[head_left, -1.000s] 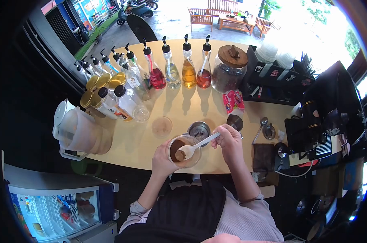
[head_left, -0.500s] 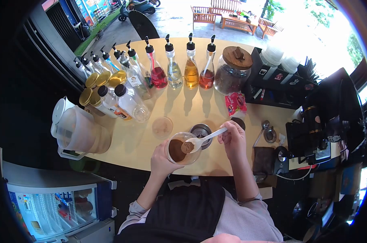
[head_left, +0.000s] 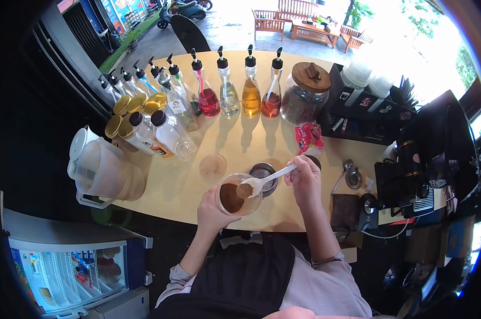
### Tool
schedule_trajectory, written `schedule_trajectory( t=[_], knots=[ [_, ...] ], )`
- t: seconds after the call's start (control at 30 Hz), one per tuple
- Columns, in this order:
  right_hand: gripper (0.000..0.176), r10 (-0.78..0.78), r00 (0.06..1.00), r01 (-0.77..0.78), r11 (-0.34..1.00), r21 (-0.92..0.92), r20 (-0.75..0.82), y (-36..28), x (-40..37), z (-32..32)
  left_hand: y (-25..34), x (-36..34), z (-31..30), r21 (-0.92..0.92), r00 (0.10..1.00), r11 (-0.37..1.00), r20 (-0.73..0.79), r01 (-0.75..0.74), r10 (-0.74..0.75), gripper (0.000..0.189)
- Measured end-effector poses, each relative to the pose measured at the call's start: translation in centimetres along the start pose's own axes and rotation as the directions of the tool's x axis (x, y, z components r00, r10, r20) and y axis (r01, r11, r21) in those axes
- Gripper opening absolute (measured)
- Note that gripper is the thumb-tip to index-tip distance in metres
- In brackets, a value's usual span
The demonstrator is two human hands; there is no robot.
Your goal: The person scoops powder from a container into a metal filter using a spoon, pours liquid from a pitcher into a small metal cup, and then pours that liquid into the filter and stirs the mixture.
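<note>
My left hand [head_left: 213,209] is wrapped round a clear plastic tub with brown powder [head_left: 231,201] inside, its mouth tilted up toward me. A white plastic spoon [head_left: 272,177] is pinched by its handle in my right hand [head_left: 305,178]. The spoon's bowl carries a heap of the brown powder and sits over the tub's opening. Just behind the tub stands a round metal container [head_left: 267,173], partly covered by the spoon; I cannot make out its contents. A clear round lid [head_left: 213,167] lies flat on the table to the left.
Pump bottles of coloured syrup [head_left: 208,101] line the table's far edge, beside a wood-lidded jar [head_left: 305,101]. A plastic pitcher [head_left: 110,173] and capped bottles [head_left: 171,138] stand left. On the right are a pink packet [head_left: 309,137], metal tools [head_left: 353,177] and a black machine [head_left: 415,159].
The spoon and my right hand have shifted very slightly, with the loaded bowl still over the tub. My left hand keeps its hold on the tub.
</note>
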State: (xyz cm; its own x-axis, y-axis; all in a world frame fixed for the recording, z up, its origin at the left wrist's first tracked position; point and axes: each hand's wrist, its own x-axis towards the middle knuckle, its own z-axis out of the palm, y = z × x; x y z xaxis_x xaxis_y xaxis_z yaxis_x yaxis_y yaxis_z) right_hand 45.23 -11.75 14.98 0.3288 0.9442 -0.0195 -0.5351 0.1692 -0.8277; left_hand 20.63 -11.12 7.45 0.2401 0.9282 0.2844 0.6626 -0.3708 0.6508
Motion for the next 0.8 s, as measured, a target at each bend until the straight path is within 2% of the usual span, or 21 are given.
schedule_trajectory(
  t=[0.17,0.4,0.47,0.53,0.57,0.63,0.77,0.8],
  knots=[
    [0.020,0.016,1.000,-0.017,1.000,0.019,0.014,0.0,0.2,0.1,-0.1,0.0,0.0,-0.005,1.000,1.000,-0.020,-0.021,0.021,0.092],
    [0.021,0.063,0.998,-0.062,0.998,0.033,-0.017,0.3,0.9,0.0,-0.4,0.0,0.1,-0.009,0.999,0.999,-0.005,0.032,-0.032,0.090],
    [0.021,0.113,0.993,-0.107,0.985,0.133,-0.037,0.4,1.2,-0.7,-0.2,0.1,-0.2,-0.021,0.999,0.999,0.000,0.041,-0.041,0.089],
    [0.021,0.110,0.991,-0.099,0.985,0.143,-0.072,0.3,1.4,-1.3,0.8,0.5,-1.1,-0.179,0.995,0.980,0.047,0.092,-0.085,0.080],
    [0.020,0.105,0.989,-0.088,0.985,0.151,-0.106,0.4,1.4,-1.6,0.6,0.6,-0.9,-0.181,0.995,0.979,0.049,0.092,-0.085,0.080],
    [0.019,0.072,0.988,-0.053,0.989,0.142,-0.138,0.7,1.3,-2.2,-0.1,0.6,-0.4,-0.509,0.999,0.859,0.017,0.048,-0.046,0.085],
    [0.020,-0.005,0.980,0.039,0.985,0.169,-0.198,1.6,0.7,-3.5,-2.8,0.0,0.5,-0.609,0.994,0.786,0.085,0.106,-0.068,0.086],
    [0.020,-0.003,0.980,0.037,0.985,0.168,-0.200,1.7,0.6,-3.8,-3.0,0.2,0.5,-0.604,0.997,0.794,0.076,0.069,-0.029,0.087]
  ],
)
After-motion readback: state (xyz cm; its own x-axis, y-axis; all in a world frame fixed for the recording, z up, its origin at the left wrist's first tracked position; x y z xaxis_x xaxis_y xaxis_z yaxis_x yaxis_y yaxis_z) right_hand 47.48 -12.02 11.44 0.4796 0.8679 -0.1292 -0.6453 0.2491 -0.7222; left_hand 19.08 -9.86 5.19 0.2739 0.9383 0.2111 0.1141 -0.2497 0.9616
